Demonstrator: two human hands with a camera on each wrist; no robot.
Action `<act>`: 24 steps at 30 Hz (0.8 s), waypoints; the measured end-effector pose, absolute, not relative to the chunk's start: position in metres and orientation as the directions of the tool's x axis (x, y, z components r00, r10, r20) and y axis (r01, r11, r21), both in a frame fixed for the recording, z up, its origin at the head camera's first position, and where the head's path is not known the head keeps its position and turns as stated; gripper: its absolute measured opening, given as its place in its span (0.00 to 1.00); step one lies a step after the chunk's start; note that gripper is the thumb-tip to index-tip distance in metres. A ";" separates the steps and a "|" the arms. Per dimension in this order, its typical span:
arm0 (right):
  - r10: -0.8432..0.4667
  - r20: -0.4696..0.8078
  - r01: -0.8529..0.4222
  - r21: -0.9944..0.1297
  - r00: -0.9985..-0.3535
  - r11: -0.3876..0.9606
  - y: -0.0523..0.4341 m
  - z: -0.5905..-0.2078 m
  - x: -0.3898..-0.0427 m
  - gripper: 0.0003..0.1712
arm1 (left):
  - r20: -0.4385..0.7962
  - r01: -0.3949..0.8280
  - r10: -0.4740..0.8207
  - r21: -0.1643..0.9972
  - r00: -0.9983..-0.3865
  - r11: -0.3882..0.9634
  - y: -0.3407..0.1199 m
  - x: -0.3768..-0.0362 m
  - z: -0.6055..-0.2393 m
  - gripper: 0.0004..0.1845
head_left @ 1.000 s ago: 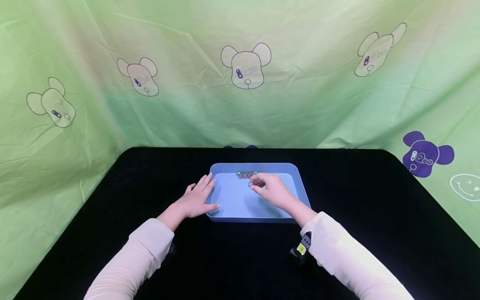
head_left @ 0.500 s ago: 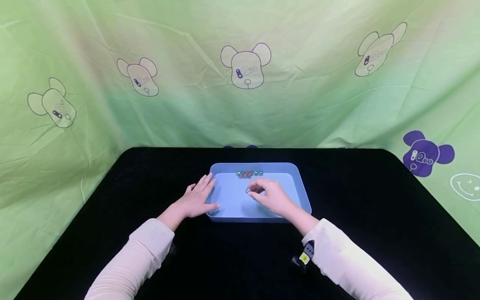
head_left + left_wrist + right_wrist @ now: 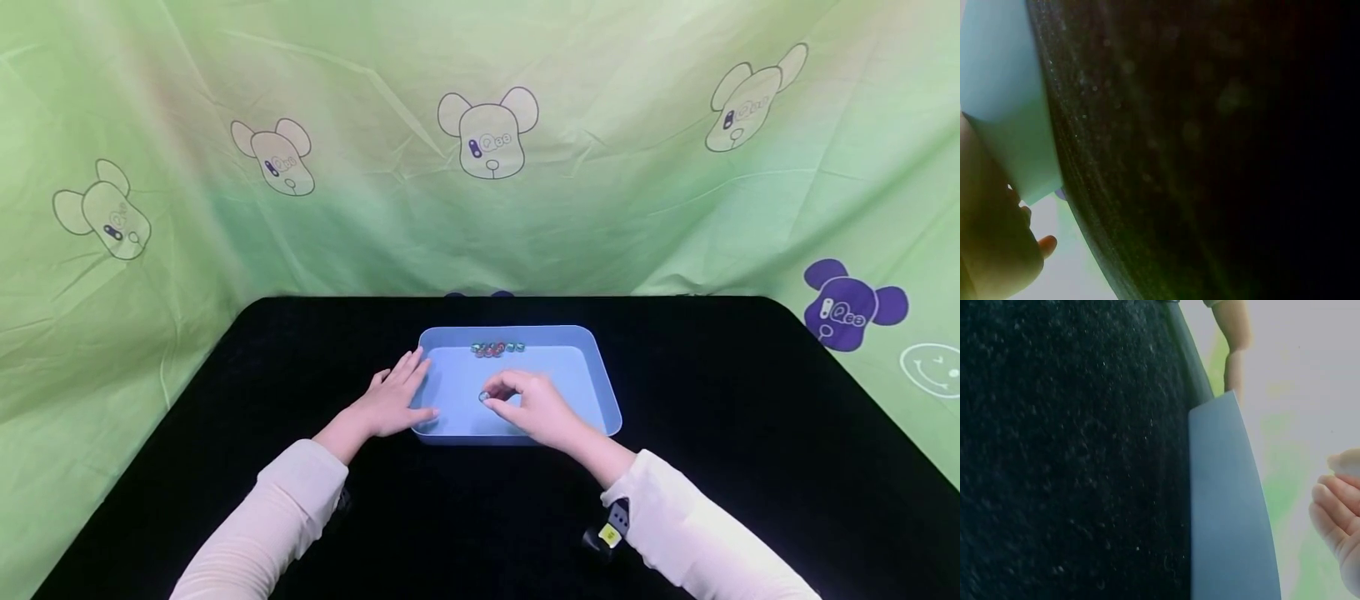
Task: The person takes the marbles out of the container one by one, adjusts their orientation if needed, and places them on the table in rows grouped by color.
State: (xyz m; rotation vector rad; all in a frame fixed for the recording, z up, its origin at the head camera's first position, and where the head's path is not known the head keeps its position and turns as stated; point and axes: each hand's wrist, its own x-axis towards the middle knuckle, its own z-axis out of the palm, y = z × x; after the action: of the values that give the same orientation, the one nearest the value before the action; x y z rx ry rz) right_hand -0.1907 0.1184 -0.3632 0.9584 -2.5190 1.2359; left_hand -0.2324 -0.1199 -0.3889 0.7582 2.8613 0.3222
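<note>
A shallow blue tray [image 3: 581, 379] lies on the black table. My right hand [image 3: 536, 406] is over the middle of the tray, toward its near side. Its thumb and fingertips pinch a small clear glass marble [image 3: 483, 397] with a bluish tint. Along the tray's far wall, several green glass marbles [image 3: 515, 347] and red marbles [image 3: 491, 352] sit bunched together. On the tray's left rim rests my left hand [image 3: 386, 404], fingers spread and thumb reaching over the near left corner. In the right wrist view the right hand's curled fingers [image 3: 1335, 515] show at the right edge, the marble hidden.
The black-covered table [image 3: 712, 400] extends around the tray on all sides. Behind it hangs a green curtain [image 3: 600, 225] printed with bear heads. The tray's outer wall [image 3: 1225, 506] stands upright in the right wrist view.
My right hand has drawn back from the marble row toward the tray's near side and slightly left, still pinching the marble. More of the row now shows. The left hand has stayed in place.
</note>
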 end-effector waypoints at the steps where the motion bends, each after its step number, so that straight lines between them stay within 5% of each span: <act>1: -0.477 0.414 -0.619 -0.650 -0.775 0.440 0.118 -0.363 -0.190 0.04 | -0.101 0.468 0.504 0.251 -0.858 0.847 -0.120 -0.232 -0.389 0.43; 24: -0.557 0.475 -0.701 -0.641 -0.681 0.311 0.108 -0.366 -0.169 0.05 | -0.099 0.461 0.496 0.251 -0.863 0.851 -0.118 -0.229 -0.388 0.43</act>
State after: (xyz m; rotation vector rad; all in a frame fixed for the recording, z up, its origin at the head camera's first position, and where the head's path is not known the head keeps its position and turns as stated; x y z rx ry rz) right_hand -0.1688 0.1076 -0.3664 1.1667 -2.4059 1.3081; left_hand -0.2288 -0.1184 -0.3878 0.7459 2.8678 0.3288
